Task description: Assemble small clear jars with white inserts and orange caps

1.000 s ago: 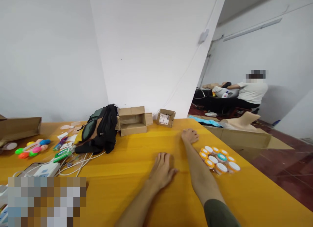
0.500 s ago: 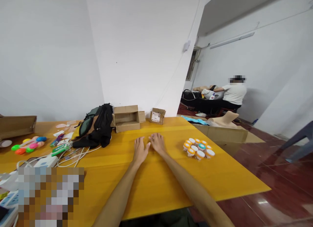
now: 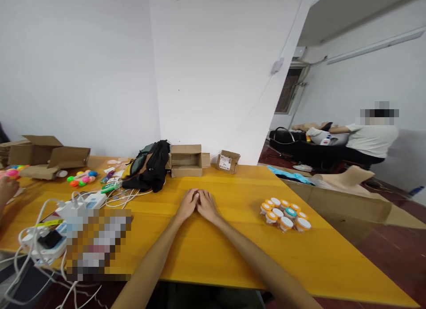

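My left hand (image 3: 188, 205) and my right hand (image 3: 207, 206) rest side by side on the yellow wooden table (image 3: 233, 255), their thumbs touching or nearly so. Both lie palm down with fingers reaching forward and slightly bent. I see nothing held in either; the space under the palms is hidden. To the right of my right hand stands a cluster of several small clear jars (image 3: 285, 223) with orange-rimmed white lids. One jar lid (image 3: 290, 212) among them is teal.
Behind my hands are an open cardboard box (image 3: 186, 170), a smaller box (image 3: 228, 162) and a dark backpack (image 3: 149, 167). Power strips (image 3: 71, 211), cables and colourful ball toys (image 3: 82, 179) lie left. A co-worker's hand (image 3: 6, 189) shows at far left; another person (image 3: 372, 136) sits at right.
My hands have drawn together until the thumbs meet or nearly meet. The view has swung left, so more of the table's left side shows. The jars stay in their cluster.
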The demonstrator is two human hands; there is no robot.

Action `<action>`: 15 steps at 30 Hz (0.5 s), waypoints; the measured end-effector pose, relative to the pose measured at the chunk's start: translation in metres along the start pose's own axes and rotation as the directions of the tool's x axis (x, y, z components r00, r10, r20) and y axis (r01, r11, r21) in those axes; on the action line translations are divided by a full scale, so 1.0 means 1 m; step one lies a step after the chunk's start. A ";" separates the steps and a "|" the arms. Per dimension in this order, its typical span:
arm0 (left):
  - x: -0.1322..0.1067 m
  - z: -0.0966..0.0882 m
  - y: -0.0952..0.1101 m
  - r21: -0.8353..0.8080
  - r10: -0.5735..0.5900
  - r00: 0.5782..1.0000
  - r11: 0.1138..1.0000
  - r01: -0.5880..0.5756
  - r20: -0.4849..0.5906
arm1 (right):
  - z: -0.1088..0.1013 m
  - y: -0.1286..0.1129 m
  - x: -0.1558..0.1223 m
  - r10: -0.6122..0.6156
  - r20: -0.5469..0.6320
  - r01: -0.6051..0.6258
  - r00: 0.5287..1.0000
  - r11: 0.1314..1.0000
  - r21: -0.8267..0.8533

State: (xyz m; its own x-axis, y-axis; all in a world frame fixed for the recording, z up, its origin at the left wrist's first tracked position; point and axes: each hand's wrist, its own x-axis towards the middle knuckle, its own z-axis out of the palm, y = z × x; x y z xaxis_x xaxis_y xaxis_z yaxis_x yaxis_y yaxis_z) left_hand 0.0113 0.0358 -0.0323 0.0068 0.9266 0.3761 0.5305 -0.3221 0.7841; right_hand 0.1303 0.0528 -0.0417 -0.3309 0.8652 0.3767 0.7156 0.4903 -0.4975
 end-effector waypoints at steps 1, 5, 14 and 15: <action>-0.002 -0.003 0.001 0.002 0.006 1.000 1.000 -0.006 0.016 | -0.001 0.001 -0.002 -0.023 0.002 0.023 1.000 0.999 0.034; -0.008 -0.011 0.008 0.024 0.052 0.995 0.998 -0.054 0.084 | -0.003 0.006 -0.012 -0.113 0.006 0.110 0.994 0.977 0.181; -0.014 -0.021 0.003 0.108 0.104 0.987 0.987 -0.118 0.126 | -0.011 0.020 -0.034 -0.153 0.000 0.145 0.988 0.936 0.320; -0.016 -0.022 0.003 0.117 0.107 0.987 0.986 -0.121 0.124 | -0.013 0.021 -0.036 -0.162 0.004 0.152 0.987 0.937 0.316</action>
State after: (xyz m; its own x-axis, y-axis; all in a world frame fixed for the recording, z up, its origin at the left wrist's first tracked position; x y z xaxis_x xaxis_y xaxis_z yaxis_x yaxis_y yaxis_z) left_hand -0.0058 0.0156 -0.0249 0.1682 0.9038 0.3935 0.6215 -0.4070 0.6693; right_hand 0.1651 0.0307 -0.0555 -0.4445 0.7750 0.4493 0.4256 0.6240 -0.6553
